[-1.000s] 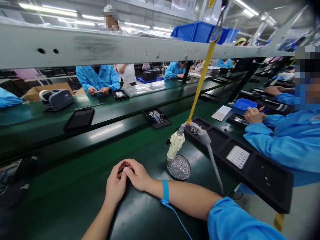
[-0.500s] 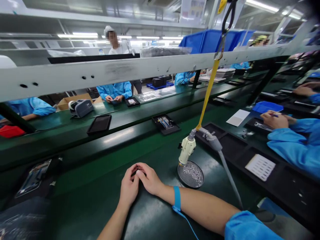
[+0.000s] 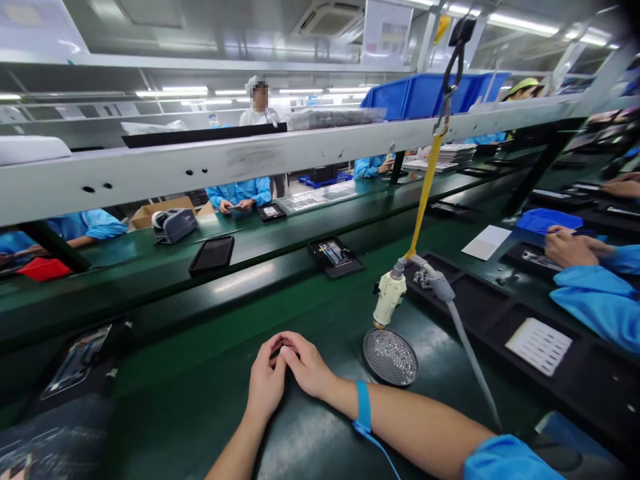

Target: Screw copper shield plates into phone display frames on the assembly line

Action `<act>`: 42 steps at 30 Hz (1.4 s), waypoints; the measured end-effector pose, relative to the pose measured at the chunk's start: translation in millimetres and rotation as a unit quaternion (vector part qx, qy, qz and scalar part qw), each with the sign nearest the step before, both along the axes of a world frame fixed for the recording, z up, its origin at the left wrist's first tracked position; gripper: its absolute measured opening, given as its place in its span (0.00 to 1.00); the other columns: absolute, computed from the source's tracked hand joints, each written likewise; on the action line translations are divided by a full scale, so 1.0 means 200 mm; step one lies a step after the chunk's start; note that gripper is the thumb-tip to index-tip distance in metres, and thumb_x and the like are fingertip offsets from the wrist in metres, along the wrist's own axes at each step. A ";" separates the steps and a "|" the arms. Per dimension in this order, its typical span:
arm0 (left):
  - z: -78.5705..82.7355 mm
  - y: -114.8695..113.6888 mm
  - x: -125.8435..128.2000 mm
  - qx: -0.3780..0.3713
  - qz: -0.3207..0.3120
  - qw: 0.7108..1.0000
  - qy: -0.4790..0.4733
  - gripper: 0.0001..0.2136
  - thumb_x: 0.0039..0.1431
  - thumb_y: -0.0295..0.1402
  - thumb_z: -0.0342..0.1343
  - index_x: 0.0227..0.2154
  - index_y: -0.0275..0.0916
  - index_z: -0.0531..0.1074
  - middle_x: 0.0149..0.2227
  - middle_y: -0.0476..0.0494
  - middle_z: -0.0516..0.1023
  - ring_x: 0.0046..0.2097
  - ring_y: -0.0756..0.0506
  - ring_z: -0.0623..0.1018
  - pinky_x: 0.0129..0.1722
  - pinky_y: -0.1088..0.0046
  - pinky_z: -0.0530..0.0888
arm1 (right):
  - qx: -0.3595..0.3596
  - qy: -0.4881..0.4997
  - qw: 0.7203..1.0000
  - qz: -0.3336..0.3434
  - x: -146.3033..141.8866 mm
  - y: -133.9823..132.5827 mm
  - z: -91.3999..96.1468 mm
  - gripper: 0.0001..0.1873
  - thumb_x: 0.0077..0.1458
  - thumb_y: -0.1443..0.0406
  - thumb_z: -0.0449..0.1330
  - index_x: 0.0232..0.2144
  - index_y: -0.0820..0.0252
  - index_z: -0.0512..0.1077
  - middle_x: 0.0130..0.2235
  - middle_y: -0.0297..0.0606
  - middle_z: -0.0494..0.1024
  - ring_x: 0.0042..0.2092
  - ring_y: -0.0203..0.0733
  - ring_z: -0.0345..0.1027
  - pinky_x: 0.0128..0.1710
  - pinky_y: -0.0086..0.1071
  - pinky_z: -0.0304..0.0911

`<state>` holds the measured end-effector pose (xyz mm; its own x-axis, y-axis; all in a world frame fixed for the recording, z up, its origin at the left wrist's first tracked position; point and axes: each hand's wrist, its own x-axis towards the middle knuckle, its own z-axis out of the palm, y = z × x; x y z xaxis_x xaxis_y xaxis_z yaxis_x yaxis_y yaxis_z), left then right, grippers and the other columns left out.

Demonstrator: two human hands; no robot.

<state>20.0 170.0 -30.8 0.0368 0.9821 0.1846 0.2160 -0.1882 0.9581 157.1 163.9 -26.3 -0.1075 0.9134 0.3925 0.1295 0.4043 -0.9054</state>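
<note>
My left hand (image 3: pixel 267 380) and my right hand (image 3: pixel 307 367) rest together on the dark green bench, fingertips touching and fingers curled inward. A small gap shows between them, with nothing visible in it. Around my right wrist is a blue wrist strap (image 3: pixel 363 407) with a thin cord running down. To the right of my hands lies a round black dish (image 3: pixel 391 358) with a perforated-looking surface and small shiny pieces. Over its far edge hangs a cream-coloured powered screwdriver (image 3: pixel 390 297), touched by neither hand.
A yellow strap (image 3: pixel 427 193) and a grey hose (image 3: pixel 473 363) hold the screwdriver. Black trays with device parts (image 3: pixel 334 255) lie ahead and at left (image 3: pixel 80 363). A compartmented black tray (image 3: pixel 470 297) runs along the right, beside a co-worker's hands (image 3: pixel 575 247). A white beam (image 3: pixel 280 153) crosses ahead.
The view has shifted, so the bench, the screwdriver and the dish appear farther right and slightly lower. My hands stay together in the same pose.
</note>
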 end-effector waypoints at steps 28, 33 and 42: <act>0.03 0.00 0.00 0.003 0.012 1.000 0.011 0.21 0.60 0.44 0.56 0.51 0.39 0.75 0.52 0.35 0.80 0.52 0.39 0.81 0.51 0.58 0.79 | 0.016 -0.012 1.000 -0.009 -0.01 0.00 0.00 0.16 0.66 0.62 0.54 0.54 0.59 0.70 0.51 0.45 0.77 0.51 0.44 0.73 0.54 0.40 0.71; 0.02 0.00 0.00 0.006 0.003 1.000 0.020 0.21 0.61 0.45 0.54 0.52 0.39 0.74 0.53 0.36 0.79 0.53 0.40 0.81 0.52 0.60 0.79 | 0.023 -0.008 1.000 -0.011 0.00 0.00 0.01 0.16 0.65 0.63 0.54 0.54 0.58 0.70 0.51 0.44 0.77 0.52 0.44 0.73 0.55 0.41 0.70; 0.01 0.00 0.00 0.007 0.008 1.000 0.016 0.21 0.60 0.45 0.55 0.52 0.39 0.74 0.53 0.36 0.79 0.53 0.40 0.81 0.52 0.60 0.79 | 0.017 -0.018 1.000 -0.009 0.00 0.00 0.01 0.16 0.66 0.63 0.55 0.54 0.57 0.70 0.51 0.43 0.77 0.52 0.43 0.73 0.54 0.40 0.70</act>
